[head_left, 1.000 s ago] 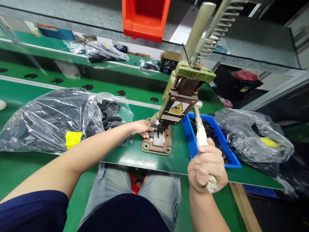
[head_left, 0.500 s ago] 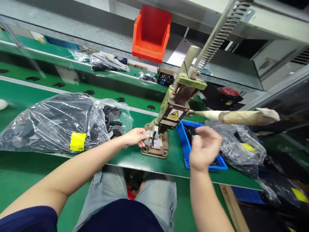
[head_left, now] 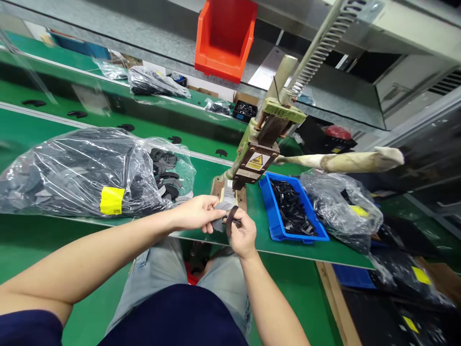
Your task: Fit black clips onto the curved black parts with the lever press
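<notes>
My left hand (head_left: 196,212) pinches a flat grey plastic piece (head_left: 218,224) just in front of the hand press (head_left: 256,144). Close against it, my right hand (head_left: 245,236) has its fingers closed on a dark curved plastic piece (head_left: 229,222). The two pieces meet or overlap between my hands; whether they are joined I cannot tell. Behind my fingers, the base plate (head_left: 242,201) of the press is partly hidden, with a pale fixture (head_left: 229,188) on it under the ram. The lever handle (head_left: 342,161) of the press sticks out to the right.
A clear bag (head_left: 72,168) of grey and black pieces lies on the left, its mouth spilling curved parts. Right of the press stands a blue bin (head_left: 275,226) of small black parts, beside another plastic bag (head_left: 324,206). Black pieces (head_left: 77,114) lie spaced along the green strip behind. An orange bin (head_left: 226,62) hangs above.
My right hand has come left from over the blue bin to meet my left hand. The grey piece has been lifted off the fixture toward me, and the dark curved piece is now in my right fingers.
</notes>
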